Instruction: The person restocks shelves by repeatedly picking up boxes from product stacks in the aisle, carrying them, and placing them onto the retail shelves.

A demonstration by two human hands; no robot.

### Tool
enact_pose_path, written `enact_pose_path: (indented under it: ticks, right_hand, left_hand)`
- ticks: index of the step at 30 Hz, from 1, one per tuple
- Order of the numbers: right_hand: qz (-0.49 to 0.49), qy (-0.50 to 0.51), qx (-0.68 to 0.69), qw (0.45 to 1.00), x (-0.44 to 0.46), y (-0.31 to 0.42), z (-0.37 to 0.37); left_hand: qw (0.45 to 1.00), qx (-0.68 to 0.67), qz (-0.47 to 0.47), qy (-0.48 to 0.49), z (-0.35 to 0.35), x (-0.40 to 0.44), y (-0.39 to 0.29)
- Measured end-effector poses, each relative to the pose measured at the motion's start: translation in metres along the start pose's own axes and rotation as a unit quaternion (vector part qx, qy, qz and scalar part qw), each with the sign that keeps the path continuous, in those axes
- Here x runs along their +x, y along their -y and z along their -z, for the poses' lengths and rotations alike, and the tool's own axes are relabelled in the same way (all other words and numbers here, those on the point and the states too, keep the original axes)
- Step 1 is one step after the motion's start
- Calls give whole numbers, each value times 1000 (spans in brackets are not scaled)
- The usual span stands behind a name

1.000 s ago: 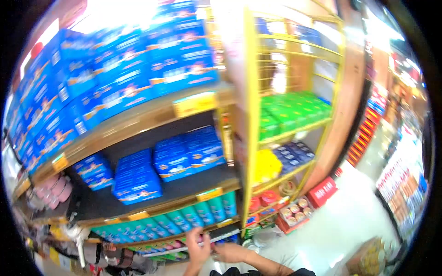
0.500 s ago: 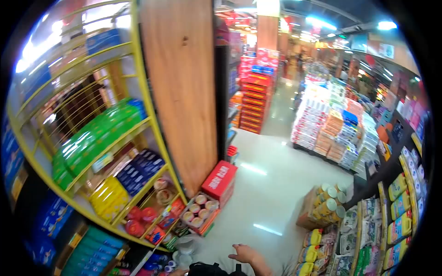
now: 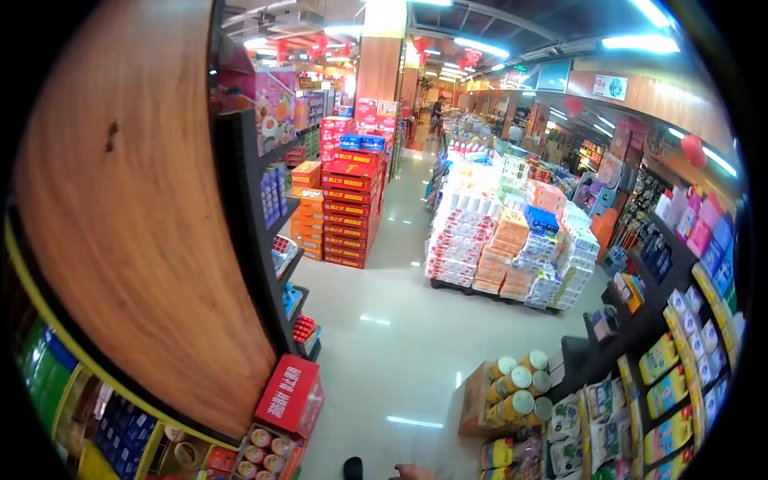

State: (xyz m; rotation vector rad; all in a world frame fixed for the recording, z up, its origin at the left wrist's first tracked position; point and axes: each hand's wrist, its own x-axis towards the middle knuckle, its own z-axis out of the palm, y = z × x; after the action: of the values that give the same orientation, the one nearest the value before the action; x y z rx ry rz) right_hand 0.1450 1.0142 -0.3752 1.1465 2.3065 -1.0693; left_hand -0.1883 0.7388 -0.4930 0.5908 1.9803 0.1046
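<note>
My right hand [image 3: 410,472] shows only in part at the bottom edge, over the pale floor; some fingers point left and stand apart, and nothing is seen in them. A dark shoe tip [image 3: 353,468] is just left of it. My left hand is out of the frame. Left of the shoe, an open box of round tubs [image 3: 262,454] stands on the floor by a red carton [image 3: 290,396]. To the right of my right hand is a carton of yellow cans with pale lids [image 3: 512,392].
A wood-faced pillar [image 3: 144,216] fills the left. Red cartons [image 3: 348,208] are stacked beyond it. Wrapped paper packs [image 3: 500,232] form a large pile mid-aisle. Shelves with yellow bottles [image 3: 668,432] line the right. A distant person [image 3: 437,114] stands far up the aisle.
The view has swung right, from the blue-box shelves to the aisle. My hands, close together at first, have parted; the left has left the frame and the right is lower.
</note>
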Motion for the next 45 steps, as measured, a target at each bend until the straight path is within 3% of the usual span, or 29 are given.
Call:
enact_pose_path:
  ticks: [1,4,6,7,8,9,13,15,17,18,19,22,25,29,36,39,41,42,44,45]
  right_hand:
    - [-20,93,-18,995,17,-9,21]
    - [-49,60,21,997,50,-31,69]
    - [-70,-19,66,995,82,-67,78]
    - [-62,-44,66,995,101,-89,81]
    - [-53,-69,66,994,120,-101,90]
    - [-75,5,83,994,120,-83,134]
    - [-110,29,50,992,187,-95,200]
    - [-95,39,38,994,233,-111,233]
    - [-57,46,20,997,276,-114,284]
    - [-35,47,9,998,300,-113,313]
    - [-11,45,-4,999,320,-110,342]
    - [52,28,-50,997,388,-106,424]
    - [66,24,-113,991,444,-74,510]
    - [147,-43,-91,984,537,-46,570]
    - [130,49,-140,980,673,-16,623]
    - [93,95,-72,989,714,-21,654]
    - [45,106,11,993,729,-3,684]
    - [35,89,-27,995,750,1,700]
    - [15,65,-100,993,788,3,726]
    - [8,56,-132,990,803,4,731]
  left_hand:
    - [1000,11,-28,-8,12,25,-28]
    - [989,32,-137,-56,54,99,-132]
    - [974,1,-212,-85,89,146,-209]
    - [977,-87,-185,-62,106,161,-252]
    - [962,-104,-235,-87,122,171,-289]
    - [944,-120,-287,-114,141,182,-327]
    - [942,-130,-277,-138,199,193,-439]
    - [947,-127,-258,-144,205,224,-454]
    - [969,-40,-219,-110,197,287,-422]
    - [980,-66,-131,-134,187,296,-408]
    - [985,-5,-136,-104,192,298,-397]
    - [997,-40,50,-34,203,288,-384]
    - [989,-98,103,-37,223,288,-398]
    - [978,-167,112,-56,256,314,-441]
    - [977,-188,83,-55,353,425,-528]
    - [984,-161,26,-76,409,493,-566]
    - [982,-104,-72,-140,453,548,-589]
    - [975,-77,-109,-178,475,574,-604]
    - [985,-63,-31,-156,534,610,-646]
    - [970,-102,-57,-212,558,620,-671]
